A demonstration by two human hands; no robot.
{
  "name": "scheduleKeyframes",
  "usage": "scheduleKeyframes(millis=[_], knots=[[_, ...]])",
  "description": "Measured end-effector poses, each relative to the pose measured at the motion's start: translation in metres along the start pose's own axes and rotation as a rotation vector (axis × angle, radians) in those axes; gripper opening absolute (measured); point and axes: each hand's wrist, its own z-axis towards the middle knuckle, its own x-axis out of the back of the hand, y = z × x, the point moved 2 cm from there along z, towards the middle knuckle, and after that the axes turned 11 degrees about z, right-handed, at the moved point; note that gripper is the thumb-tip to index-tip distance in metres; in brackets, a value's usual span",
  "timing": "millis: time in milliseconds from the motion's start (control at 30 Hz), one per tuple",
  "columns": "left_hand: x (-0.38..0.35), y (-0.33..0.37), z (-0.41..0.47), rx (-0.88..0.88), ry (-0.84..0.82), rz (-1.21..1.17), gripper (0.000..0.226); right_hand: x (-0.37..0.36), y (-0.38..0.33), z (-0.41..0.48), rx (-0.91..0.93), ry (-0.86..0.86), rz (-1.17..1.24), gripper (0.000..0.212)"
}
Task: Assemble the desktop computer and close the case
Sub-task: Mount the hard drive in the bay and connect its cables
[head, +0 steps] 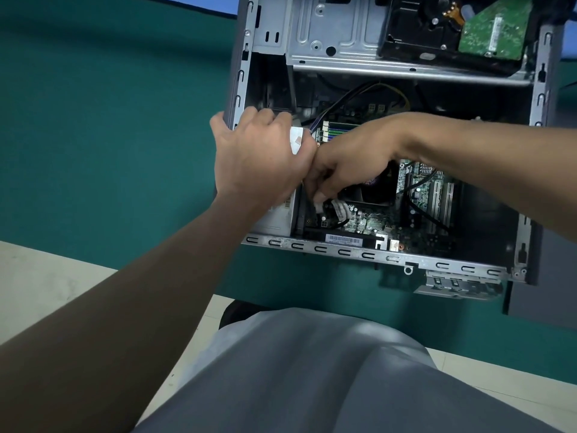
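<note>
An open grey computer case lies on its side on a green table, its motherboard exposed. My left hand is closed around a white connector block with cables, over the silver power supply at the case's left wall. My right hand reaches down beside it, its fingertips pinching a small white connector just above the board's lower left corner. The dark CPU fan sits partly hidden under my right hand.
A hard drive with a green circuit board sits in the metal drive cage at the far end of the case. The green table surface extends left. A grey panel lies at the right. My grey-clothed lap is below.
</note>
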Motion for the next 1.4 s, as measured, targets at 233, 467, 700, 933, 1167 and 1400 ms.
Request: scheduleKeyframes(millis=[233, 467, 700, 933, 1167, 1400], knots=[[-0.001, 0.000, 0.000, 0.000, 0.010, -0.010, 0.037, 0.004, 0.001, -0.007, 0.026, -0.018, 0.092, 0.009], [-0.002, 0.000, -0.001, -0.006, 0.018, -0.035, 0.029, -0.025, 0.008, -0.002, 0.024, 0.126, -0.598, 0.016], [-0.002, 0.000, 0.000, -0.003, 0.017, -0.029, 0.029, -0.036, 0.019, 0.009, -0.006, 0.313, -0.562, 0.016], [-0.003, 0.000, 0.000, 0.003, 0.023, -0.019, 0.032, -0.048, 0.025, 0.021, -0.002, 0.353, -0.591, 0.040], [-0.004, 0.000, 0.000, 0.009, 0.019, -0.010, 0.039, -0.052, 0.035, 0.011, -0.049, 0.317, -0.509, 0.010], [-0.003, 0.000, 0.000, -0.003, 0.022, -0.014, 0.037, -0.053, 0.030, 0.006, -0.084, 0.348, -0.411, 0.020]])
